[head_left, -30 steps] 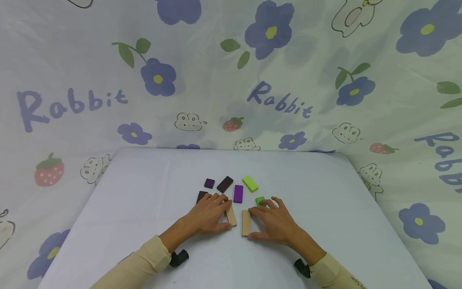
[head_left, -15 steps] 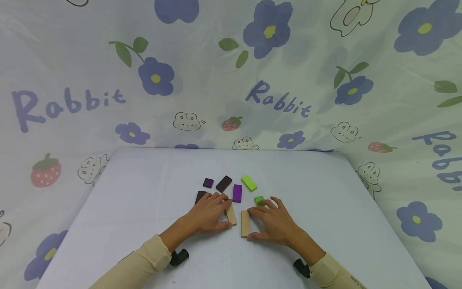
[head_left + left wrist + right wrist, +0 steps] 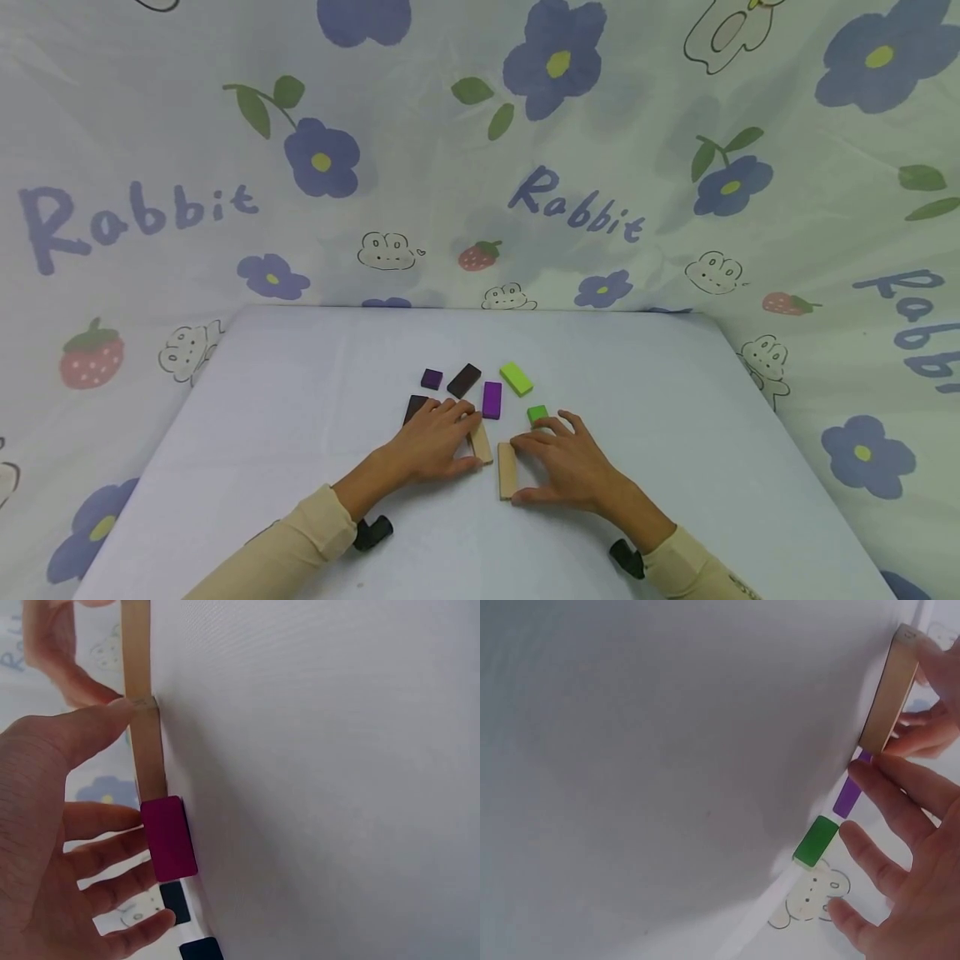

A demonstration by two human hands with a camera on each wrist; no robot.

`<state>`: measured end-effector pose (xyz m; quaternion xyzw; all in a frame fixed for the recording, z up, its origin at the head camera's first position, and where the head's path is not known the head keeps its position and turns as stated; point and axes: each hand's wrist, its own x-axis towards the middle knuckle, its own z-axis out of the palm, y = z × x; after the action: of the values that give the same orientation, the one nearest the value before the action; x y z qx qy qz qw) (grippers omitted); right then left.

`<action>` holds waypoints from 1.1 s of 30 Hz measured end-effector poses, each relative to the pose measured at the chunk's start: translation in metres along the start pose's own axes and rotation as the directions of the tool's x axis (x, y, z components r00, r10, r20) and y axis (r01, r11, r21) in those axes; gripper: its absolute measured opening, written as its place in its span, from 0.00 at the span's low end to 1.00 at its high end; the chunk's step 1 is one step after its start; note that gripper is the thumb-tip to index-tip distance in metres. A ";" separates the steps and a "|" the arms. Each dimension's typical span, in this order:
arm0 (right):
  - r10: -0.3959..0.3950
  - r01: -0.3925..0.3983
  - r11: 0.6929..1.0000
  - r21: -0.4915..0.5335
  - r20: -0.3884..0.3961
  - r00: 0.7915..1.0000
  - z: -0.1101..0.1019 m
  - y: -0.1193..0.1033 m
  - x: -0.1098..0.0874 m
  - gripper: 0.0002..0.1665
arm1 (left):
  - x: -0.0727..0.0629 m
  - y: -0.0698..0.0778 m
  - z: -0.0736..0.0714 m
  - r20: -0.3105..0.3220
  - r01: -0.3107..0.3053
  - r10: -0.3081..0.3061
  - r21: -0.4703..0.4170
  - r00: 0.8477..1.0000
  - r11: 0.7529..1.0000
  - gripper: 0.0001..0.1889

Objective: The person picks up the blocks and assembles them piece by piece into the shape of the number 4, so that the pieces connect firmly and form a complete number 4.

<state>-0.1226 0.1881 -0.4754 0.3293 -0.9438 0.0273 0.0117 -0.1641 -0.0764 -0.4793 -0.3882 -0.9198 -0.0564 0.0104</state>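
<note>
One white table (image 3: 675, 375); upon it, a left hand (image 3: 431, 446) pinching the left wooden block (image 3: 483, 445) by its ends between thumb and fingers, and a right hand (image 3: 573, 468) pinching the right wooden block (image 3: 507, 472) likewise, both blocks lying between the hands, near each other, not touching. Beyond the hands: one dark brown block (image 3: 464, 381), one lime block (image 3: 516, 379), one purple block (image 3: 492, 400); smaller, one green block (image 3: 536, 413) just past the right hand.

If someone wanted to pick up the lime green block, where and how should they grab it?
I'd pinch the lime green block across the middle of its two long sides, coming from above and the right. It lies flat and slanted, longer than wide, and the bright purple block and dark brown block sit apart to its left.
</note>
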 end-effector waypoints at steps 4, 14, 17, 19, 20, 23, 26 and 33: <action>-0.002 0.002 1.000 0.009 0.012 1.000 0.000 0.000 0.000 0.47 | 0.001 0.000 0.001 -0.008 0.000 0.000 0.015 1.000 1.000 0.35; -0.005 0.003 0.999 0.033 0.059 0.998 0.002 -0.001 0.001 0.49 | 0.002 0.000 0.000 -0.004 0.005 -0.005 0.011 1.000 1.000 0.36; -0.006 0.004 0.999 0.032 0.068 0.998 0.002 -0.002 0.001 0.49 | 0.002 0.000 0.000 -0.006 0.004 -0.004 0.012 1.000 1.000 0.36; -0.008 0.005 1.000 0.029 0.071 0.997 0.002 -0.003 0.001 0.49 | 0.002 0.000 0.000 -0.005 0.004 -0.003 0.012 1.000 1.000 0.36; -0.008 0.006 1.000 0.028 0.071 0.997 0.001 -0.003 0.001 0.49 | 0.002 0.000 0.000 -0.006 0.003 -0.003 0.011 1.000 1.000 0.36; -0.010 0.008 1.000 0.027 0.070 0.998 0.001 -0.003 0.001 0.49 | 0.002 0.000 0.000 -0.006 0.003 -0.003 0.011 1.000 1.000 0.36; -0.010 0.008 1.000 0.029 0.068 0.998 0.001 -0.003 0.000 0.49 | 0.003 -0.001 0.001 -0.001 0.007 -0.007 0.005 1.000 1.000 0.36; -0.014 0.013 1.000 0.021 0.074 0.997 0.002 -0.002 0.000 0.49 | 0.005 -0.003 0.003 0.007 0.007 -0.007 -0.021 1.000 1.000 0.35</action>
<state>-0.1210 0.1861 -0.4771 0.3365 -0.9410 0.0248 -0.0263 -0.1699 -0.0749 -0.4819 -0.3851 -0.9206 -0.0647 0.0027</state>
